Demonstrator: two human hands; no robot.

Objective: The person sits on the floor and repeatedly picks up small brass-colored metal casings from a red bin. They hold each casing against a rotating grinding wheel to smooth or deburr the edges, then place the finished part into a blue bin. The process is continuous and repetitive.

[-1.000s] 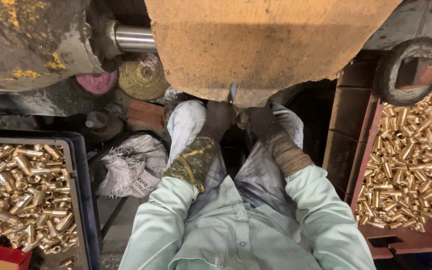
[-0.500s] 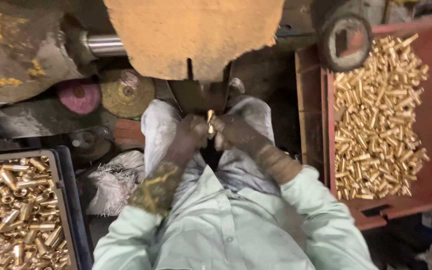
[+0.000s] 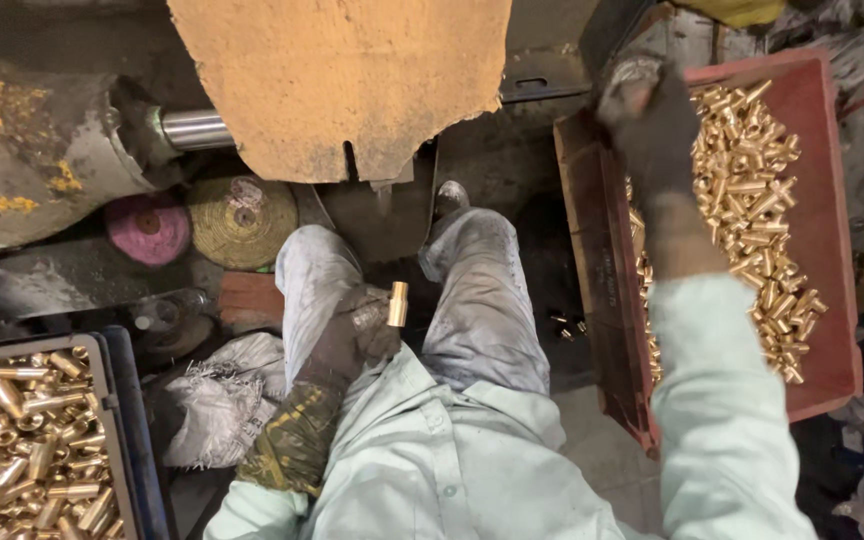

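My left hand (image 3: 352,335), in a dark dirty glove, rests on my lap and holds one short brass tube (image 3: 398,304) upright between its fingers. My right hand (image 3: 652,125), also gloved, is stretched out to the right over the red crate (image 3: 602,290), which holds several brass tubes (image 3: 752,200). Its fingers are curled, and I cannot tell whether they hold anything. I sit with my knees under a large worn orange buffing wheel (image 3: 342,80).
A dark blue crate (image 3: 122,430) of brass parts stands at the lower left. A steel shaft (image 3: 192,128) runs into the wheel. A pink disc (image 3: 147,228), a tan disc (image 3: 240,220) and a white bag (image 3: 217,400) lie on the floor.
Both hands were together at my lap around a brass piece. My right hand has now swung out to the red crate, while my left hand keeps one tube.
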